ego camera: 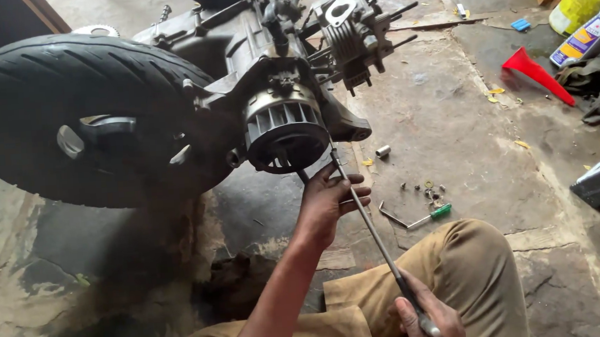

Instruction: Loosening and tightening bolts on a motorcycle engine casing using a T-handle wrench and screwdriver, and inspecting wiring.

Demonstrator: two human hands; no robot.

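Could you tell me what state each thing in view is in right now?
Left hand: steadying the rod's shaft.
Right hand: gripping the rod's handle end.
Long metal rod: slanted, tip at the fan cover.
Fan cover: mounted on the engine.
Red funnel: lying on its side.

One tyre (67, 113) fills the upper left of the frame, joined to one engine block (287, 72) at upper centre with one round fan cover (285, 131). Two hands work at lower centre, the left hand (330, 201) and the right hand (423, 317), sharing one long metal rod (369, 227). At right lie one red funnel (537, 74), two bottles (585, 12), one green-handled screwdriver (431, 216) and one small metal sleeve (382, 151).
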